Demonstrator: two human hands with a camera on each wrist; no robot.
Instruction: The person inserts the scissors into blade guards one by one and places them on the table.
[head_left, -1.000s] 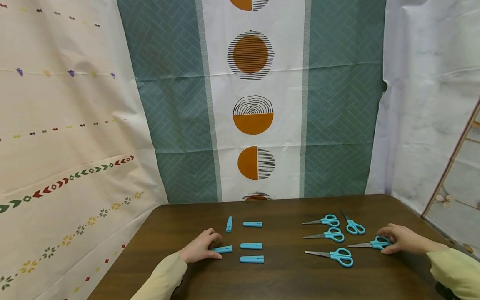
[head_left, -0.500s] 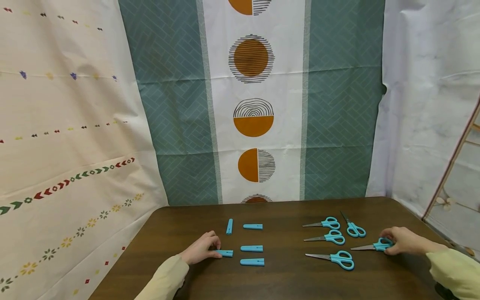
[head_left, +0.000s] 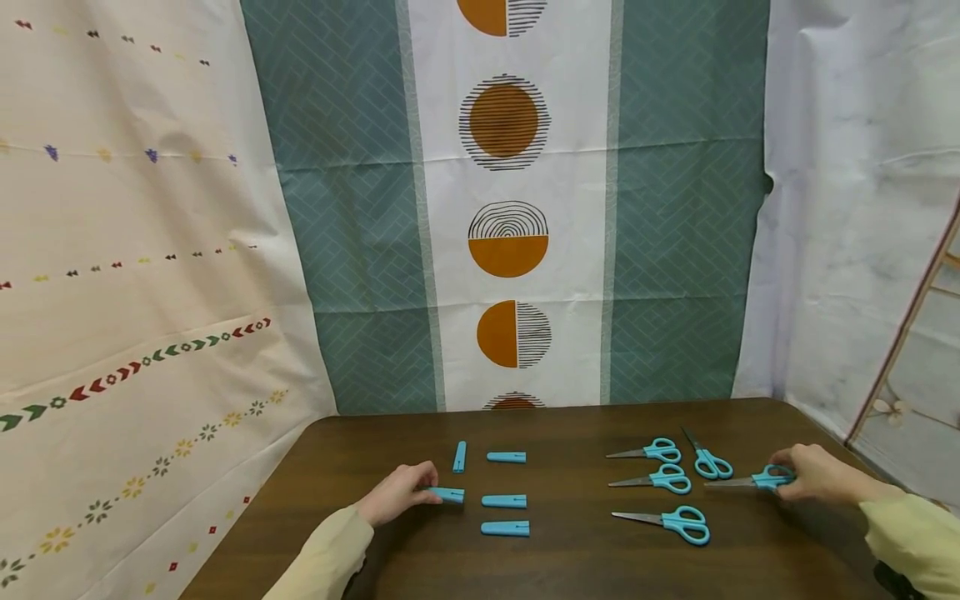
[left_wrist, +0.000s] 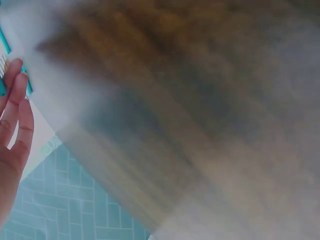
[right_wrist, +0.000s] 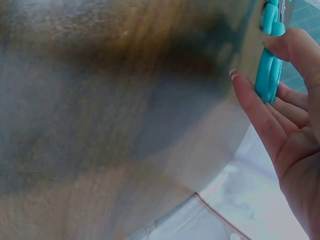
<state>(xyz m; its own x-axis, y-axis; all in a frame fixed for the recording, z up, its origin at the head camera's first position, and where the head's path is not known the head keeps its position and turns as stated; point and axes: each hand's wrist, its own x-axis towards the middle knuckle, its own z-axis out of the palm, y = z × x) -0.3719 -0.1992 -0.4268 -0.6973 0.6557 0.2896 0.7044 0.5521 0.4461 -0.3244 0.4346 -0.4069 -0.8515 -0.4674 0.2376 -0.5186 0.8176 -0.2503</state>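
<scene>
My left hand (head_left: 399,495) pinches a light-blue scissors blade cover (head_left: 450,495) by its left end, at the left of the table. In the left wrist view the hand (left_wrist: 14,120) shows only at the left edge. Over on the right, my right hand (head_left: 817,477) grips a pair of blue-handled scissors (head_left: 768,478) by the handles, blades pointing left. The right wrist view shows thumb and fingers on the scissors handles (right_wrist: 270,70). Several more covers lie near the left hand, among them an upright-lying one (head_left: 460,457) and a lower one (head_left: 506,528).
Several scissors lie between the hands, including a front pair (head_left: 681,525) and a back right pair (head_left: 711,463) close to the held blades. The dark wooden table (head_left: 577,558) ends at a patterned cloth (head_left: 510,333) behind.
Both hands have risen slightly, the left with the blade cover and the right with the scissors. The right hand has also shifted a little to the right. The other covers and scissors stay put.
</scene>
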